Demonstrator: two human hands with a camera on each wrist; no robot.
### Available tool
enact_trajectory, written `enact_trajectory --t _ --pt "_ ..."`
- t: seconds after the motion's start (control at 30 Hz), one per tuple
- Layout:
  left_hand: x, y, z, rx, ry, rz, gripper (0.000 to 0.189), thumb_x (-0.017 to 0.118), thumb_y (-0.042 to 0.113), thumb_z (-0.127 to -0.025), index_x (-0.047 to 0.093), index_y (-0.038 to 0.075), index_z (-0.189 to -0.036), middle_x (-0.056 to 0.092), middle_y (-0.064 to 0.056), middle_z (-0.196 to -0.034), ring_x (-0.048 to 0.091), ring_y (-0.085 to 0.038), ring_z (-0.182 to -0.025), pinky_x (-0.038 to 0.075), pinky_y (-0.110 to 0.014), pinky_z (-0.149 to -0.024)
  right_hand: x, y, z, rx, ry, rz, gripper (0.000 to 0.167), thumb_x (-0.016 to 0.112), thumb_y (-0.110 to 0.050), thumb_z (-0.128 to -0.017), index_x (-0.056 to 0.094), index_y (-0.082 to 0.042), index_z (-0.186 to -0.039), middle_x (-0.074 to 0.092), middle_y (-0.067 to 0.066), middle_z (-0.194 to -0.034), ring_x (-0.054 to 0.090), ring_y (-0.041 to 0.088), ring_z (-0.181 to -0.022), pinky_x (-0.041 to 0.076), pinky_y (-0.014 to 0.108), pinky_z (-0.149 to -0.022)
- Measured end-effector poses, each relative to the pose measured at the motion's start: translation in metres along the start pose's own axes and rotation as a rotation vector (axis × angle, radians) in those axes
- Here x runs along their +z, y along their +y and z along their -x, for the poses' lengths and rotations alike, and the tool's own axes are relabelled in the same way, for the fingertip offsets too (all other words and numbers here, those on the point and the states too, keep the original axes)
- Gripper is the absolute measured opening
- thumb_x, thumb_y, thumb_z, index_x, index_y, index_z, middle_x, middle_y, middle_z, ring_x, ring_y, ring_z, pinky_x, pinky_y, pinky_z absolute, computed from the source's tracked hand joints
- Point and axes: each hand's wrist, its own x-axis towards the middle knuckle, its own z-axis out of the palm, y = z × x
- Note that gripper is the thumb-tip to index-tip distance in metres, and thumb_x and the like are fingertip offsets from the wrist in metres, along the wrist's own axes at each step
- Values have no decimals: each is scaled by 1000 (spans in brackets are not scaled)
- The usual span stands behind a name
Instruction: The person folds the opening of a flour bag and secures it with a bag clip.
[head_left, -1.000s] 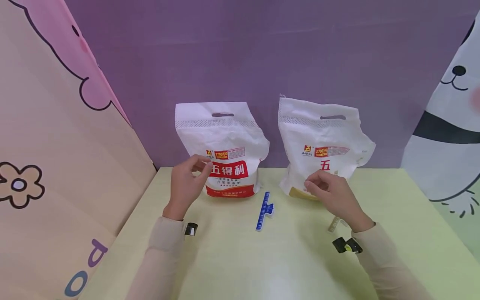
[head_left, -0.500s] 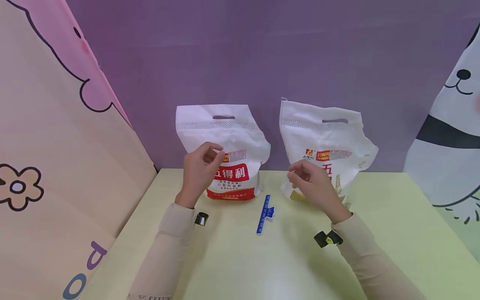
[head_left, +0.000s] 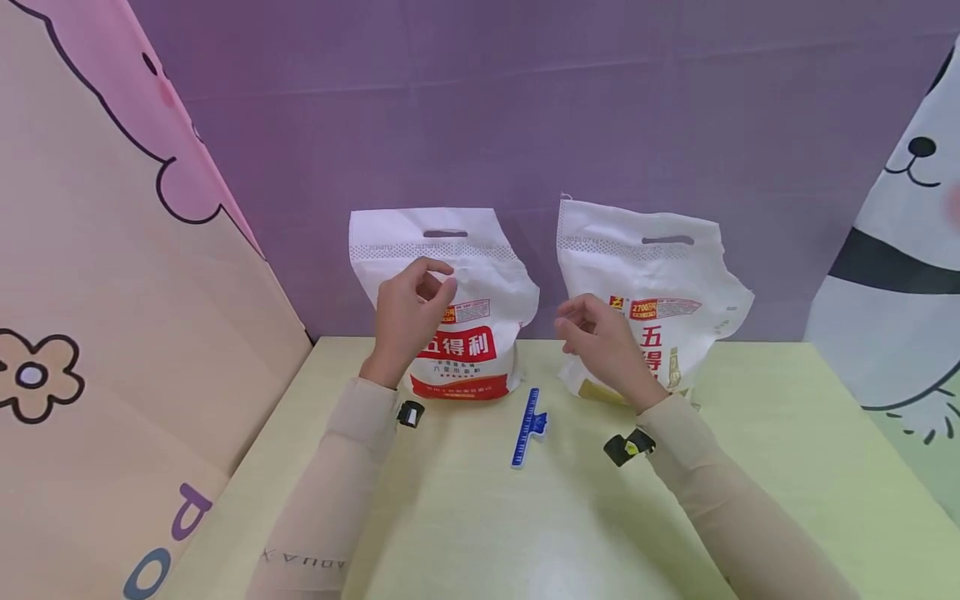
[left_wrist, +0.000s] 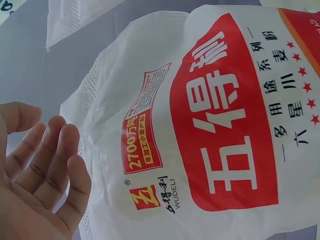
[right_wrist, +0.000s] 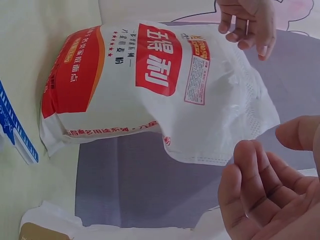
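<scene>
Two white flour bags stand upright on the table, each with a handle slot at its top. My left hand (head_left: 411,317) hovers in front of the left flour bag (head_left: 465,342), fingers loosely bent, nothing in them. In the left wrist view, the fingers (left_wrist: 42,165) appear beside that bag's red-printed front (left_wrist: 227,125). My right hand (head_left: 606,346), also holding nothing, is at the left side of the right flour bag (head_left: 675,283). Its fingers (right_wrist: 255,185) are relaxed, with the thumb apart. Between the bags and nearer me lies a blue bag clip (head_left: 528,429) with ruler-like marks.
The pale yellow table (head_left: 480,533) meets a purple backdrop (head_left: 480,125) behind the bags. Printed cloths hang on both sides, a flower one (head_left: 112,292) at left and a panda one (head_left: 892,325) at right. My right forearm covers the area before the right bag.
Both hands have risen and moved inward, the left one rightward and the right one leftward. A beige clip seen earlier by the right wrist is now behind the forearm. The bags stay put.
</scene>
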Motion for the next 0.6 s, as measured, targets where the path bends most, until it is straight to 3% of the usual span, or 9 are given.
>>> enact_trajectory --t 0.27,0.6 --pt "2 8 -11 -76 -48 34 27 64 37 -88 63 22 -112 64 3 -81 58 -15 -74 55 -28 -65 6 7 -14 -5 -12 -19 26 57 -28 -94 55 -12 -114 63 8 -90 62 21 -74 52 31 -71" --pt "1 15 -22 -24 -93 -106 27 61 37 -90 61 22 -113 63 3 -79 56 -14 -73 51 -28 -59 13 7 -22 0 -22 31 32 55 -26 -95 52 -14 -125 61 8 -88 63 22 -74 53 30 -71"
